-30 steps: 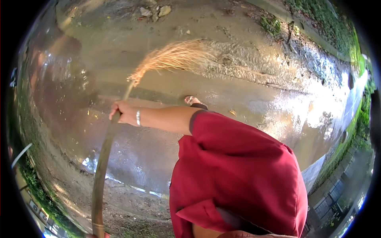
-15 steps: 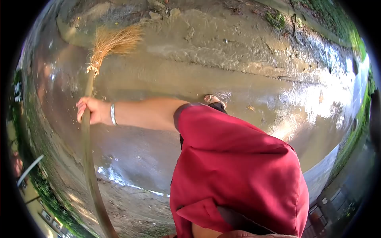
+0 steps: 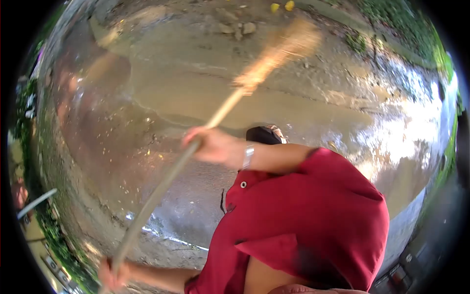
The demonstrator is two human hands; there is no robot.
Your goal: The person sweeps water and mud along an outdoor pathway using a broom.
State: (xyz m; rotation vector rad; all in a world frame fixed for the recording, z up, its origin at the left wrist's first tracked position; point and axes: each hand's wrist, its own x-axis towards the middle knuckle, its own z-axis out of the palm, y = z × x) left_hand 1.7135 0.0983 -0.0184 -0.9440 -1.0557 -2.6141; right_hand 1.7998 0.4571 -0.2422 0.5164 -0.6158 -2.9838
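Note:
A broom crosses the view, its straw head (image 3: pixel 286 49) at the upper right end, smeared by motion over the wet ground. Its long wooden handle (image 3: pixel 159 191) slants down to the lower left. My right hand (image 3: pixel 215 145), with a silver bracelet at the wrist, is closed round the middle of the handle. Lower down, near the view's bottom left, my left hand (image 3: pixel 115 273) wraps round the handle close to its end. Both arms come out of red sleeves. A foot (image 3: pixel 276 132) in dark trousers shows just beyond my right forearm.
Muddy, shallow water (image 3: pixel 196 98) covers much of the ground. Several stones (image 3: pixel 237 28) and two yellow things (image 3: pixel 282 6) lie at the far side. Plants (image 3: pixel 401 24) grow beyond a low edge at the upper right. A pale pole (image 3: pixel 36 203) stands out at the left.
The broom head has swung from the upper left across to the right. My right hand has moved right with the handle, and my left hand has come into view on its lower part.

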